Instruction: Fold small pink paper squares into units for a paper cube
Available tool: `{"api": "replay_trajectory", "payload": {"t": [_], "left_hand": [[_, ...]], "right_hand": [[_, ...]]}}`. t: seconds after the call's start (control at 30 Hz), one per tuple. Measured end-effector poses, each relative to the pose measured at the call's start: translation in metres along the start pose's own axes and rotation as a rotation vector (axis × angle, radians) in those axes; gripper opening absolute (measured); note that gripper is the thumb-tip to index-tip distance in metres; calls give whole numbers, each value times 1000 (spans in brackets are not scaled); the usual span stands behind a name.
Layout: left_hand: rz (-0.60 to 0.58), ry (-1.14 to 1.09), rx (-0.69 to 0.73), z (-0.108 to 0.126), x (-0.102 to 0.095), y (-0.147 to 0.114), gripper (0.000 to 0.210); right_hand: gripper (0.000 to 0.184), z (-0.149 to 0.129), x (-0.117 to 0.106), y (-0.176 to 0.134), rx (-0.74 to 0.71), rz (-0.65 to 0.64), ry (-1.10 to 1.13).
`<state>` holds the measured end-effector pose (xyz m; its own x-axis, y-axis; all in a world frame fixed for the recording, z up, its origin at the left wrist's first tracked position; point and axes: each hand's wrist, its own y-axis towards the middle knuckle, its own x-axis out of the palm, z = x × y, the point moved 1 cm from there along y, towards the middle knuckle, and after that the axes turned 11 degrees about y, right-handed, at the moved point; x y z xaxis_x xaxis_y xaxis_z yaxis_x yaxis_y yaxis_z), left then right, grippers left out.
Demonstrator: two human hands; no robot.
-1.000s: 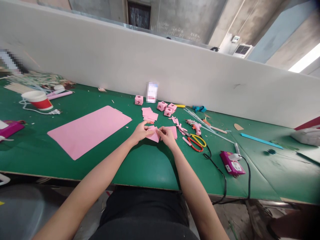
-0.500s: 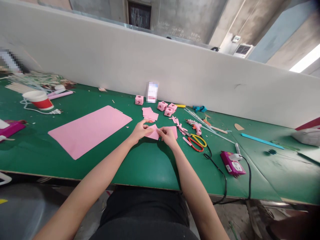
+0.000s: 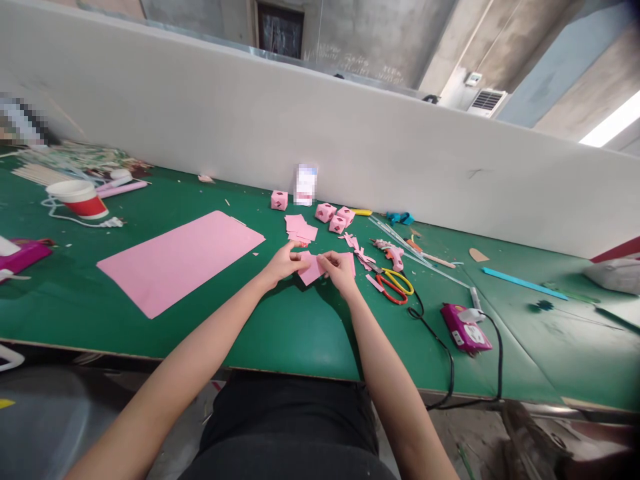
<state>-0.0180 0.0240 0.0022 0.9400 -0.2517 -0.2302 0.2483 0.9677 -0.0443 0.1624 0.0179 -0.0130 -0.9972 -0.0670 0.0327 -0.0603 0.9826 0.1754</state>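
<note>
A person's left hand and right hand pinch opposite sides of a pink paper square mid-table, likely to steady it, scissors lying to the right, seemingly for easy reach.

From near above a flat green tabletop, the head camera looks down. It faces a long off-white partition.

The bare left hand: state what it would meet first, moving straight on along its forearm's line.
Beyond the small pink paper piece it grips, the left hand would probably first meet the loose pile of flat pink paper pieces, though depth is unclear.
</note>
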Motion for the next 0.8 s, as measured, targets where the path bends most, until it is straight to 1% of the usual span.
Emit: {"api": "replay_trajectory", "payload": {"t": [0.1, 0.17, 0.2, 0.27, 0.3, 0.4, 0.47, 0.57, 0.67, 0.8], "left_hand": [[-56, 7, -13, 0, 1, -1, 69], [-69, 3, -16, -1, 0, 1, 66], [-57, -1, -9, -2, -1, 2, 63], [9, -23, 12, -5, -3, 5, 56], [57, -51, 17, -5, -4, 6, 52], [198, -187, -11, -6, -7, 9, 44], [258, -259, -32, -5, -8, 9, 43], [287, -301, -28, -2, -7, 8, 43], [292, -304, -18, -1, -7, 8, 43], [288, -270, -10, -3, -8, 9, 45]], "right_hand": [[44, 0, -1, 0, 16, -57, -2], [45, 1, -1, 0, 33, -55, 3], [47, 1, 0, 0, 44, -41, 8], [49, 2, 2, -1, 79, -30, 22], [49, 2, 3, -1, 103, -45, 24], [48, 1, 7, -4, 158, -135, -4], [45, 2, 9, -5, 143, -189, -28], [40, 2, 12, -6, 86, -219, -26], [37, 3, 12, -6, 81, -184, -18], [35, 3, 8, -4, 86, -71, -19]]}}
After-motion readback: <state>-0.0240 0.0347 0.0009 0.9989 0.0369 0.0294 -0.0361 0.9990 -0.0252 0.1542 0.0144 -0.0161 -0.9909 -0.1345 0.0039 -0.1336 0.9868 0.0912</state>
